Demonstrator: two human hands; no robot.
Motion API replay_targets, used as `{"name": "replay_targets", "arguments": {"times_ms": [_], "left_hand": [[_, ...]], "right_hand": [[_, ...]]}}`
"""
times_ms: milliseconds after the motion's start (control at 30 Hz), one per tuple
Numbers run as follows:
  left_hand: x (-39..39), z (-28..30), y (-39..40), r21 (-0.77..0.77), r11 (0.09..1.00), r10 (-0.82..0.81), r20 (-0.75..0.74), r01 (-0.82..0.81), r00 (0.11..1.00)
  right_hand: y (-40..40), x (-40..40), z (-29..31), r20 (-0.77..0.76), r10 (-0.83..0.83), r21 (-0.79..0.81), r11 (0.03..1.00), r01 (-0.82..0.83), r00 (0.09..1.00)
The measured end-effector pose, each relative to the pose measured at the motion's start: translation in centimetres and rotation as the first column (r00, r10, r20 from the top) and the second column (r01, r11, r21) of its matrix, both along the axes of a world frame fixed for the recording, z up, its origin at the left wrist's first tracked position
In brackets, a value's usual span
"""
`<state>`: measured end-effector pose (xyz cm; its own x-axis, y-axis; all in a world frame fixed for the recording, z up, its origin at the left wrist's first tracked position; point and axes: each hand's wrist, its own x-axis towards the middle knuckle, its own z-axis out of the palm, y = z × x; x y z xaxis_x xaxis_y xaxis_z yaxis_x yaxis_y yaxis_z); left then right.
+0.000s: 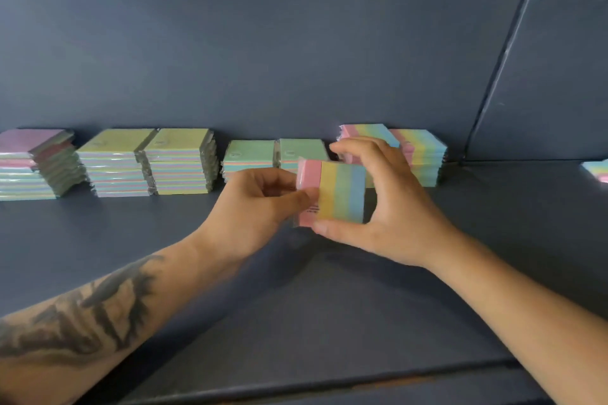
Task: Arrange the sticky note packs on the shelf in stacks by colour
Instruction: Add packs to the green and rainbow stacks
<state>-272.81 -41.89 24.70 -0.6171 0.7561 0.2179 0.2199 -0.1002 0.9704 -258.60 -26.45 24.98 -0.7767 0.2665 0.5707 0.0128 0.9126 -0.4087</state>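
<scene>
Striped sticky note pack (332, 194) held above the dark shelf (197, 240), just in front of the striped stacks (418, 154) at the back wall. The left hand (263, 197) pinches its pink edge; the right hand (388, 204) spans it, fingers (348, 146) curled over the far edge and thumb under the near one. Judged light and fairly stiff, with slippery film wrap; opposite edges offer the surest hold. Left of these stacks stand 2 green-topped stacks (276, 154).

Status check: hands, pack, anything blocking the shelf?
Left hand and right hand both grip striped sticky note pack, held above shelf. Striped stacks right behind. Nothing in the way.
</scene>
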Motion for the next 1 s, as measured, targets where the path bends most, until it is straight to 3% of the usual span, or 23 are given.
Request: {"name": "replay_targets", "arguments": {"times_ms": [67,233,267,333,433,500,567,600,700,1000], "left_hand": [[0.2,0.1,0.4,-0.024,0.999,-0.018,0.1,0.021,0.995],[0.9,-0.1,1.5,-0.078,0.994,-0.058,0.196,0.075,0.979],[0.9,-0.2,1.8,-0.087,0.993,-0.061,0.167,0.076,0.984],[0.9,-0.3,2.2,-0.169,0.983,-0.076,-0.028,0.071,0.997],[1.3,-0.3,2.1,-0.345,0.937,-0.164,-0.289,0.057,0.943],[1.3,-0.6,1.7,-0.452,0.891,-0.218,-0.517,-0.047,0.828],[1.4,-1.3,1.4,-0.537,0.83,-0.335,-0.692,-0.147,0.639],[1.4,-1.7,1.3,-0.584,0.792,-0.394,-0.713,-0.179,0.58],[0.9,-2.1,1.1,-0.68,0.701,-0.488,-0.676,-0.214,0.552],[1.0,-2.0,1.1,-0.706,0.672,-0.516,-0.662,-0.222,0.543]], "right_hand": [[-0.2,0.5,0.7,0.092,-0.036,0.158,0.987,0.021,0.995],[0.4,1.7,1.1,0.17,-0.094,0.184,0.981,0.062,0.981],[0.7,2.0,1.1,0.177,-0.086,0.166,0.985,0.057,0.98],[1.6,2.5,1.5,0.208,-0.089,0.128,0.99,0.063,0.974],[4.3,3.4,2.8,0.253,-0.182,0.09,0.982,0.165,0.95],[6.9,3.9,3.8,0.254,-0.231,0.027,0.972,0.232,0.939],[9.5,4.2,4.8,0.25,-0.255,-0.042,0.961,0.274,0.934],[10.8,4.1,5.3,0.259,-0.277,-0.056,0.952,0.3,0.925],[14.0,3.0,6.9,0.295,-0.334,-0.071,0.927,0.369,0.895],[17.4,-1.0,6.4,0.423,-0.317,-0.08,0.92,0.383,0.849]]}}
